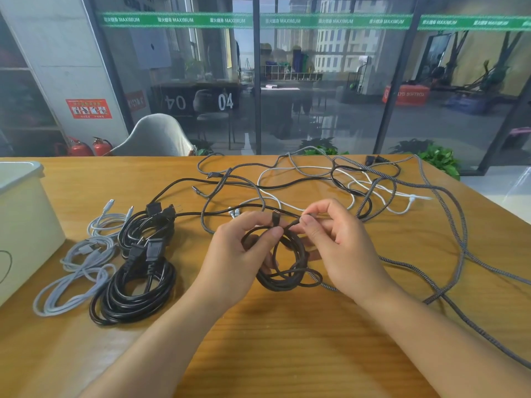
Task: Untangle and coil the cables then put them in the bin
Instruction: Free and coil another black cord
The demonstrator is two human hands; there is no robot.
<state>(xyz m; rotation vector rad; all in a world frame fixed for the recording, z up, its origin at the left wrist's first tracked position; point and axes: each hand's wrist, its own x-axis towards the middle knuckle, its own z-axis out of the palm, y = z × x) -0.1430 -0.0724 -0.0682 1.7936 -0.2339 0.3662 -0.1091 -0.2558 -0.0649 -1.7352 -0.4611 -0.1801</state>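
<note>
At the centre of the wooden table (287, 340), the left hand (238, 254) pinches a dark coil (283, 262) at its top, probably to keep the loops from springing apart, while the right hand (339, 245) pinches the cable's free end just beside it, seemingly to tuck it in. Finished coils (115, 268) wait at nine o'clock near the white bin (26, 214); a tangle (344, 182) remains at one o'clock. Green glass banners (178, 20) read "MAXIMUM"; a panel says "04".

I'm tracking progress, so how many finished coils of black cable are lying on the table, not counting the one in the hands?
2. One thick black power cable coil lies nearest the person; a second black coil lies just beyond it.
</note>
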